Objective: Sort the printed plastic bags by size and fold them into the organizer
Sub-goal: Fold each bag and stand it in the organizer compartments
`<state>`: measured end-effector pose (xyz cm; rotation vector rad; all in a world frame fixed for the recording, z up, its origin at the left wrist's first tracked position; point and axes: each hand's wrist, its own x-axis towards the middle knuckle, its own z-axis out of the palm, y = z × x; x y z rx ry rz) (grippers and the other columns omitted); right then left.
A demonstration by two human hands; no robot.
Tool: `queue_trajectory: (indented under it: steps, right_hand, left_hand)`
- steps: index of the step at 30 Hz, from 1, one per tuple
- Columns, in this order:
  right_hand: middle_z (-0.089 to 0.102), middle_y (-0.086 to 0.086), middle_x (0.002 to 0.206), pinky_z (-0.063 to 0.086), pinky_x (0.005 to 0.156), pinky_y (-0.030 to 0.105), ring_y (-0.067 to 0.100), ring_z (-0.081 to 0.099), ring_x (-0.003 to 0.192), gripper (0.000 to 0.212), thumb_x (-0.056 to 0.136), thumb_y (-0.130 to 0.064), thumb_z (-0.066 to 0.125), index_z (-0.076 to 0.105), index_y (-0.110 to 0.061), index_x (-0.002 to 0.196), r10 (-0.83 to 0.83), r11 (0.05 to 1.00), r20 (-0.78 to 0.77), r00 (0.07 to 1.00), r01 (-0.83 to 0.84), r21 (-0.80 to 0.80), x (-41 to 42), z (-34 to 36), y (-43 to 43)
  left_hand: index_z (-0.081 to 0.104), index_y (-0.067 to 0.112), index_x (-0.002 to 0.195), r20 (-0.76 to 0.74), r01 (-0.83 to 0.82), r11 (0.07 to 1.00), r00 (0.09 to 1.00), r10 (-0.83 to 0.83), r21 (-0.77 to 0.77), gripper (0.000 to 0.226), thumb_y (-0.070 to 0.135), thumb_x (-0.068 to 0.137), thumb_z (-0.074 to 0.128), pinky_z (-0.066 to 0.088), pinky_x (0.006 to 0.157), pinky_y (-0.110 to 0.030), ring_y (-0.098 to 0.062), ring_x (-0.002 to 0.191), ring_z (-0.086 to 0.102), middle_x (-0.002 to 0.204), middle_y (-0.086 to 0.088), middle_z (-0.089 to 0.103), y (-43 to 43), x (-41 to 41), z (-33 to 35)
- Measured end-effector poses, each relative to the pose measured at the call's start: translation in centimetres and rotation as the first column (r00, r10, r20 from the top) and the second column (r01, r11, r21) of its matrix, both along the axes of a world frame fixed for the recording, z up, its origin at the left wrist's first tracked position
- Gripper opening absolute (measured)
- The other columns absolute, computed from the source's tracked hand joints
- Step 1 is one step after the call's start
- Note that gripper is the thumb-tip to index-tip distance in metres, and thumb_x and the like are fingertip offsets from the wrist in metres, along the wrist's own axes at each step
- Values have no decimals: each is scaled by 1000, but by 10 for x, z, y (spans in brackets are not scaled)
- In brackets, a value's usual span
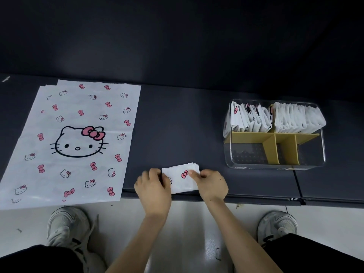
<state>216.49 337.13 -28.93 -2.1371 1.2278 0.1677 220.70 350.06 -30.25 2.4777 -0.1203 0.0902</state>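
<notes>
Dark table: folded bag pinched between left hand and right hand.

Small folded bag between left hand and right hand

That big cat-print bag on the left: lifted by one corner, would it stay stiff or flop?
Probably flop: the large bag lies flat, thin, with fold creases. Likely very light, so it may slide on the smooth table.
</notes>
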Motion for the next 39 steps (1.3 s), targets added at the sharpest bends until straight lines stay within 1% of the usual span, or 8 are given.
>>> queue_trajectory:
  steps: [6, 11, 17, 20, 26, 29, 33, 39]
  right_hand:
    - [40, -2, 48, 22, 46, 21, 18, 43, 54, 60, 80, -62, 60, 41, -13, 51, 23, 996, -73, 997, -28, -80, 7, 1, 3]
    - [40, -2, 48, 22, 45, 21, 17, 44, 53, 60, 80, -60, 61, 39, -13, 50, -13, 997, -72, 997, 7, -81, 9, 3, 5]
    - [43, -3, 51, 26, 47, 24, 13, 41, 51, 53, 82, -55, 62, 41, -17, 53, -60, 997, 36, 998, 58, 50, 3, 7, 3]
    - [57, -9, 69, 39, 57, 24, 8, 54, 66, 34, 79, -51, 67, 54, -21, 71, -127, 975, 188, 974, 88, 206, -4, 13, -4]
    - [74, 8, 92, 52, 64, 27, 16, 67, 79, 17, 87, -23, 66, 71, -8, 94, -342, 647, 338, 877, -41, 762, -27, 58, -26]
    - [69, 24, 86, 51, 75, 37, 28, 64, 79, 19, 85, -14, 68, 68, 5, 81, -445, 710, 428, 786, 19, 704, -37, 74, -38]
    - [48, 19, 63, 37, 66, 32, 20, 43, 65, 34, 83, -12, 71, 52, 13, 69, -483, 839, 575, 661, 162, 520, -53, 97, -70]
    - [57, -3, 55, 38, 55, 26, 5, 48, 51, 25, 86, -13, 68, 60, -8, 63, -547, 817, 705, 451, 469, 335, -87, 129, -142]
  left_hand:
    - [67, 1, 93, 60, 245, 903, 957, -283, 351, 26, 22, 86, 52, 46, 57, -38, -35, 66, 55, 83, -17, 57, -2, 14, -10]
    - [50, 7, 114, -356, 345, 840, 913, -198, 418, 42, 43, 93, 54, 42, 83, -32, -28, 100, 54, 113, -14, 49, -15, 24, 13]
    - [51, 16, 74, -550, 197, 969, 798, -248, -151, 24, 32, 88, 64, 37, 63, -25, -17, 85, 53, 78, 3, 57, -6, 38, 23]
    - [50, 10, 74, -591, -13, 848, 723, -358, -529, 24, 18, 86, 69, 37, 50, -16, -11, 60, 50, 66, 1, 56, -1, 30, 43]
    - [48, 9, 70, -520, -16, 710, 693, -500, -704, 27, 9, 83, 71, 41, 52, -18, -9, 57, 54, 59, 5, 59, -8, 31, 79]
    - [51, 7, 75, -501, -29, 657, 672, -545, -753, 21, 13, 87, 67, 46, 56, -18, -9, 62, 59, 65, 3, 62, -29, 27, 95]
    - [58, 16, 92, -432, 299, 743, 660, -614, -598, 12, 28, 94, 57, 48, 71, -20, -8, 80, 61, 86, 5, 65, -79, 21, 105]
    - [65, 16, 115, 190, 789, 608, 587, -787, 85, 40, 38, 91, 43, 48, 89, -39, -25, 104, 57, 112, -4, 63, -171, 44, 104]
